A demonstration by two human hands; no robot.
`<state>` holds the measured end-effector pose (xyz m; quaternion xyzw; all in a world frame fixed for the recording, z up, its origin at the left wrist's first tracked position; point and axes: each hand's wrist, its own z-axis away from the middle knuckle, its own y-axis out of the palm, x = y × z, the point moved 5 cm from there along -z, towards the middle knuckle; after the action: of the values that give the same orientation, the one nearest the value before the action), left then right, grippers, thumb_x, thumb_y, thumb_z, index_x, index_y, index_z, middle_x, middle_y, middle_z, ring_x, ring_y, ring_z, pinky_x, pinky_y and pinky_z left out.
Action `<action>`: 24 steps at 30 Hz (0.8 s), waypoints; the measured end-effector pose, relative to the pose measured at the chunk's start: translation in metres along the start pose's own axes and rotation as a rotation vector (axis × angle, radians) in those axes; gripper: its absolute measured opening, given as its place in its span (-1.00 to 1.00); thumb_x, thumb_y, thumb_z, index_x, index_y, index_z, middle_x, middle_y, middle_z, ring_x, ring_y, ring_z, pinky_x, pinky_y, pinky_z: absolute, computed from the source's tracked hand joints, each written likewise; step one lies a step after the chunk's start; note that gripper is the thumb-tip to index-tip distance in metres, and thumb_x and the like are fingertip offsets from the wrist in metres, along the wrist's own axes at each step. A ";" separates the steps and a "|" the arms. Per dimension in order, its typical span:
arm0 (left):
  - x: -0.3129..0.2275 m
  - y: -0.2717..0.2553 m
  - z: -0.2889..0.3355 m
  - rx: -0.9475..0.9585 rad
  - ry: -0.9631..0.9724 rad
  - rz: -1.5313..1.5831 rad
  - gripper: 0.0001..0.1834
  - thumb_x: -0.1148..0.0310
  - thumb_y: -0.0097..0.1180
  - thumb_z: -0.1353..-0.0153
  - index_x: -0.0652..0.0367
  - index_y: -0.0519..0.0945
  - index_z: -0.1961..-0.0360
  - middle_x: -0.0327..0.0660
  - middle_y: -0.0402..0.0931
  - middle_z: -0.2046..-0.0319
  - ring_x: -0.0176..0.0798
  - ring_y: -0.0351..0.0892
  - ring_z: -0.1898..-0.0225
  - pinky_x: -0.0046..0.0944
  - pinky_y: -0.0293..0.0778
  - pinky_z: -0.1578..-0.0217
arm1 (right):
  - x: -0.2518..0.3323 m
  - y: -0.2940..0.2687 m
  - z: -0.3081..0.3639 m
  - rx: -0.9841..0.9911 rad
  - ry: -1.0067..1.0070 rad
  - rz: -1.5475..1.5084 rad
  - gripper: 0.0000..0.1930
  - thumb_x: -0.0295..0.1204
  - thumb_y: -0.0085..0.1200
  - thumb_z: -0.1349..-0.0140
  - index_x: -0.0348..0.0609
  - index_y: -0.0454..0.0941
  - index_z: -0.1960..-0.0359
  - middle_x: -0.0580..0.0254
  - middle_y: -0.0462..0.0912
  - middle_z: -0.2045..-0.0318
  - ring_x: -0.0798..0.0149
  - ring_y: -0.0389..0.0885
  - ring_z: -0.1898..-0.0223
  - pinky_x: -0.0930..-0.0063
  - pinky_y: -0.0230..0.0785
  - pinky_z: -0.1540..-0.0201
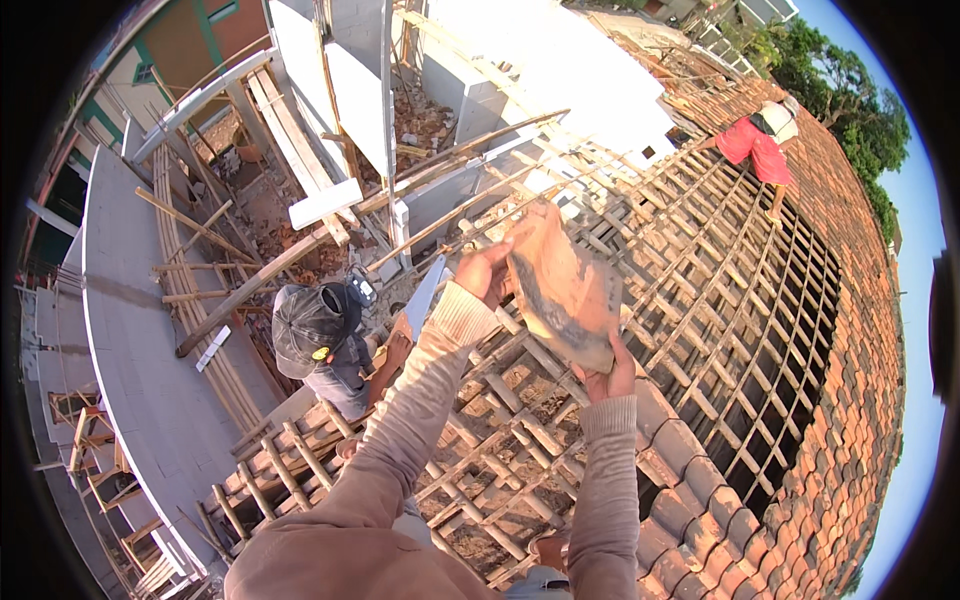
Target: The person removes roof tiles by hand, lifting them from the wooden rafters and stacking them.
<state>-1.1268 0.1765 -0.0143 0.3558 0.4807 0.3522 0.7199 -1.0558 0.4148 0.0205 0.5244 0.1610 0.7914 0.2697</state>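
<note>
Between my two hands is a clay roof tile (562, 285), orange with dark stains, held tilted above the open roof frame. My left hand (484, 272) grips its upper left edge. My right hand (609, 372) holds the lower right corner, thumb along the tile's edge. Below the tile runs the lattice of wooden battens (510, 400), with gaps that show rubble underneath. Rows of laid roof tiles (690, 470) start just right of my right forearm.
A co-worker in a dark cap (318, 330) is close on my left, holding a handsaw (425, 298). Another person in red shorts (752, 145) bends over the far battens. Grey block walls (150, 350) and loose poles (255, 290) stand at left; dark gaps open between battens at right.
</note>
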 end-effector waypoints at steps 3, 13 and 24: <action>-0.207 0.088 0.025 -0.175 0.751 0.033 -0.33 0.25 -0.12 -0.23 0.37 -0.02 -0.26 0.12 -0.21 -0.33 0.06 -0.09 -0.34 -0.08 -0.05 -0.30 | 0.065 0.223 -0.107 0.599 0.092 0.150 -0.34 -0.28 -0.16 -0.26 -0.46 -0.13 -0.23 -0.30 0.01 -0.24 -0.25 0.31 -0.12 -0.15 0.39 -0.01; -0.104 -0.008 0.151 -0.380 0.750 0.029 -0.57 0.18 -0.12 -0.28 0.29 0.29 -0.03 0.08 0.45 0.03 -0.07 0.49 0.04 -0.17 0.38 0.05 | -0.095 0.139 -0.060 0.359 0.288 1.015 -0.51 -0.15 0.01 -0.20 -0.28 0.40 -0.03 -0.03 0.46 0.02 0.16 0.53 0.11 0.17 0.54 0.23; 0.226 -0.116 0.240 -0.415 -0.384 -0.369 -0.80 0.35 0.00 -0.24 0.26 0.45 0.21 -0.10 0.57 0.27 -0.31 0.55 0.31 -0.32 0.49 0.27 | -0.268 -0.348 0.258 0.714 0.707 2.330 -0.70 -0.31 0.03 -0.14 -0.12 0.51 0.10 0.03 0.62 0.25 0.08 0.57 0.12 0.12 0.41 0.11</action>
<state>-0.8160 0.2693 -0.1444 0.1683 0.3105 0.2330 0.9061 -0.6481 0.5273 -0.2635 0.1592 -0.1276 0.5681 -0.7972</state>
